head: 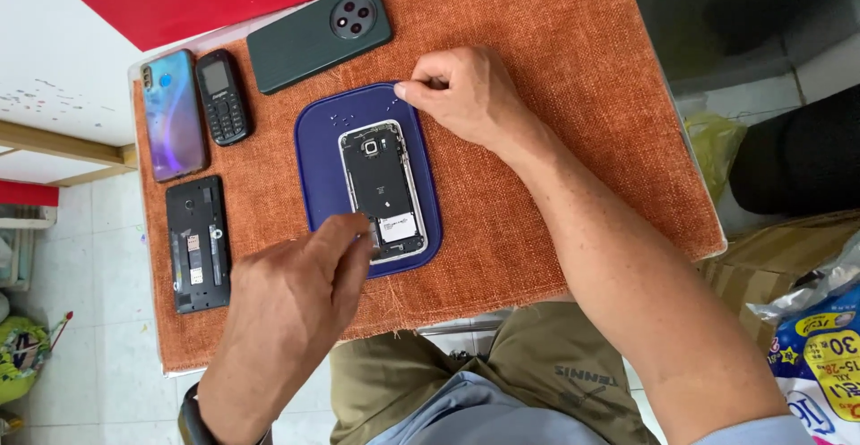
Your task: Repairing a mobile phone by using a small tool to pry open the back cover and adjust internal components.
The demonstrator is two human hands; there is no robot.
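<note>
Opened phone (383, 190) lies back-up on the blue tray (313, 154). Your left hand (291, 306) pinches a thin tool at its lower edge. Your right hand (461, 91) pinches something tiny at the tray's top; likely mid-disassembly. Next calls for steady, light pressure.

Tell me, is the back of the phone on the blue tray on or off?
Off. The phone on the blue tray shows bare black insides and a camera ring, framed by a silver rim.

Bright, even daylight, soft short shadows under both hands; faint sheen on the dark glass past the table's (143, 77) right edge; sharp focus throughout.
</note>
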